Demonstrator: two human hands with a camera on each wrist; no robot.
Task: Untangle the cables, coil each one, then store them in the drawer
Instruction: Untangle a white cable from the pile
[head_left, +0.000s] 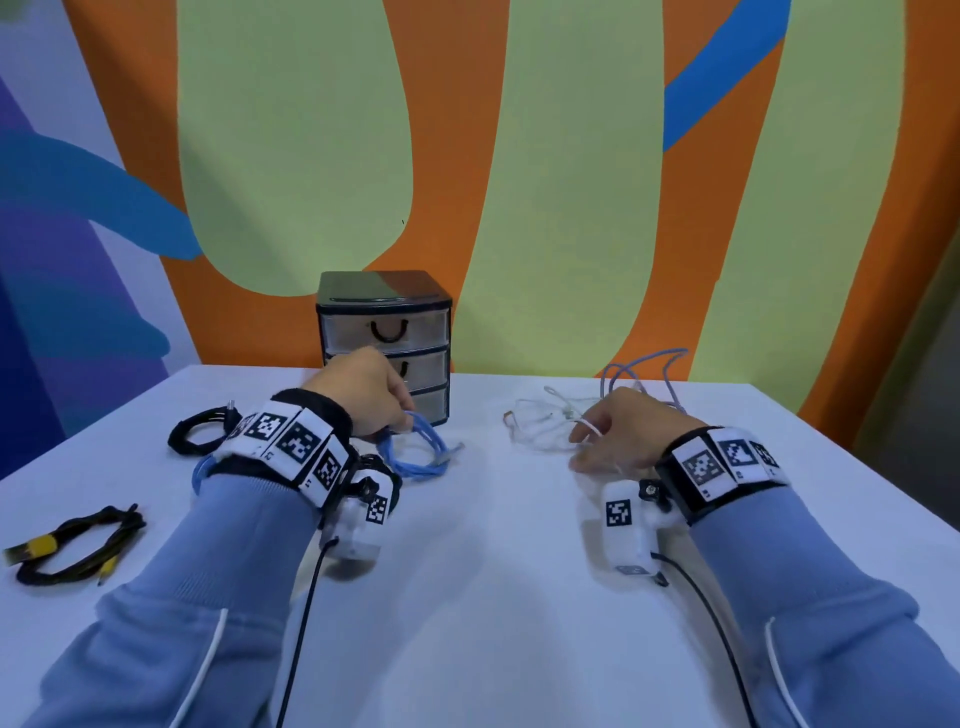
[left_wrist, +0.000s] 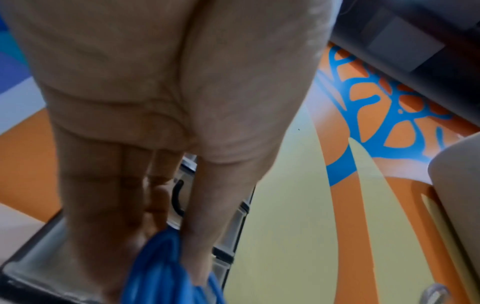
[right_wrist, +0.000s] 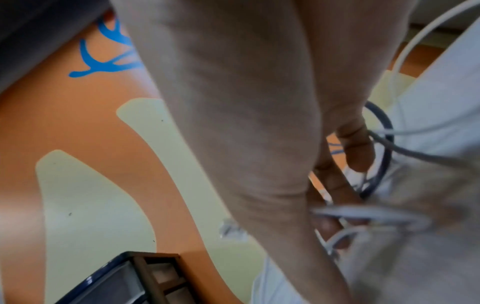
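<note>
My left hand (head_left: 382, 402) pinches a coiled blue cable (head_left: 418, 451) just in front of the small three-drawer unit (head_left: 384, 340); in the left wrist view the blue cable (left_wrist: 161, 267) sits between thumb and fingers (left_wrist: 103, 216). All drawers look closed. My right hand (head_left: 610, 434) holds a loop of thin white cable (head_left: 545, 423) at the right of the table; the white cable (right_wrist: 363, 216) crosses its fingers (right_wrist: 355, 148). A lavender cable (head_left: 644, 366) lies tangled with the white one behind that hand.
A coiled black cable (head_left: 195, 431) lies left of my left wrist. Another black coil with yellow plugs (head_left: 72, 548) rests near the left table edge. The white table (head_left: 493, 571) meets a painted wall at the back.
</note>
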